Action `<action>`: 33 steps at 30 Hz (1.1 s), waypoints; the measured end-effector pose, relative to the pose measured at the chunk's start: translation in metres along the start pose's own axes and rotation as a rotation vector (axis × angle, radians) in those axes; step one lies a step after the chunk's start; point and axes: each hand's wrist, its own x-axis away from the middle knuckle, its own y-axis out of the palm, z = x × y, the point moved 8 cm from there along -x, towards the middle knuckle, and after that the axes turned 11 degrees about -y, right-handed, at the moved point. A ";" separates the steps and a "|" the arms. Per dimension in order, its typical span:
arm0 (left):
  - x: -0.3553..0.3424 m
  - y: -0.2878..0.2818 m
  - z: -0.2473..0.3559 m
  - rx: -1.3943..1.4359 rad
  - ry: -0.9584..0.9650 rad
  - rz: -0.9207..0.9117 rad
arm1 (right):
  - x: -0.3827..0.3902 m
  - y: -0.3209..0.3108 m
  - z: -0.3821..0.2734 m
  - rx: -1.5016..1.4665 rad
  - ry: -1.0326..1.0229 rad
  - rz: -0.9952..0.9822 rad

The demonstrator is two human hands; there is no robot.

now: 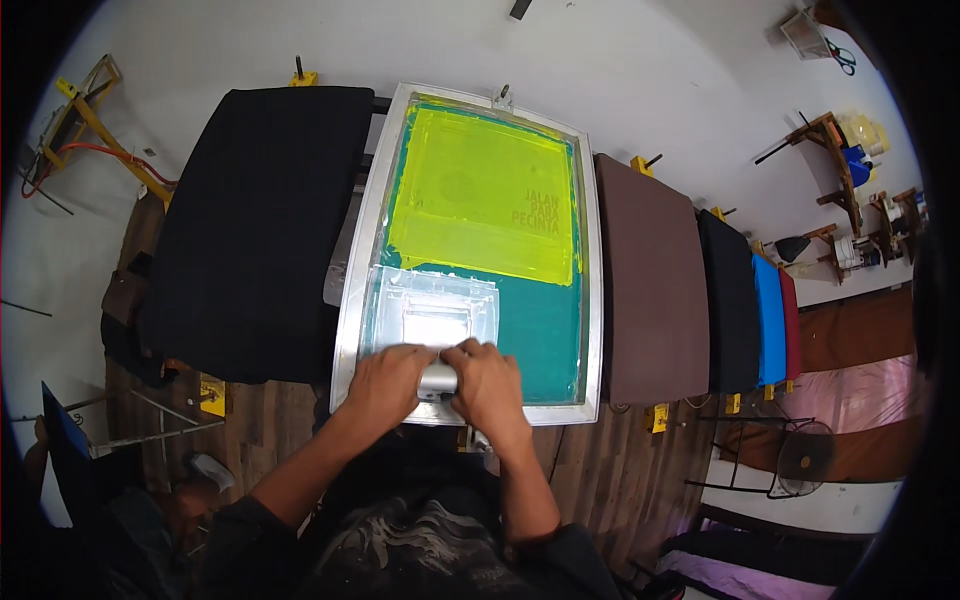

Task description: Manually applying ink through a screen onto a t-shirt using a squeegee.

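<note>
Apparently for even control, the left hand (390, 382) and right hand (487, 388) had their grip clamped side by side on a silver handle (438, 380) above the framed screen (594, 300).

Silver handle (438, 379) hidden (only partly) by left hand (388, 384), right hand (485, 384).

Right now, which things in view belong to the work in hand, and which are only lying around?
Belonging:
silver tool, held by left hand and right hand
framed screen beneath it
cloth-covered boards alongside, probably

Apparently just around:
fan
scissors
</note>
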 end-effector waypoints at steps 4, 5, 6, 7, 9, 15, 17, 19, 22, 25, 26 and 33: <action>-0.043 -0.010 0.000 0.062 0.048 0.113 | -0.036 -0.009 0.023 0.050 0.027 0.048; -0.051 -0.006 -0.002 0.043 0.030 0.079 | -0.041 -0.004 0.031 0.028 0.036 0.036; -0.055 -0.001 -0.003 0.026 0.006 0.040 | -0.044 0.002 0.036 0.002 0.046 0.018; -0.053 -0.001 -0.001 -0.002 -0.034 0.004 | -0.042 0.005 0.038 -0.015 0.049 0.002; -0.049 0.004 -0.006 0.023 -0.042 0.043 | -0.039 0.009 0.036 -0.029 0.041 0.042; -0.042 0.004 -0.009 0.072 -0.065 0.104 | -0.037 0.011 0.032 -0.048 0.007 0.098; -0.045 0.004 -0.011 0.059 -0.043 0.122 | -0.039 0.008 0.035 -0.052 0.005 0.088; -0.049 0.001 -0.010 0.050 -0.057 0.108 | -0.044 0.009 0.036 -0.080 -0.006 0.037; -0.049 -0.001 -0.008 0.036 -0.054 0.103 | -0.048 0.007 0.037 -0.086 -0.029 0.019; -0.039 -0.003 -0.004 0.097 0.063 0.221 | -0.038 0.011 0.032 -0.041 -0.052 0.130; -0.032 0.004 -0.006 0.097 0.027 0.177 | -0.029 0.014 0.029 -0.051 -0.028 0.145; 0.037 0.027 0.004 0.015 -0.008 0.077 | 0.033 0.024 -0.003 -0.065 0.019 0.088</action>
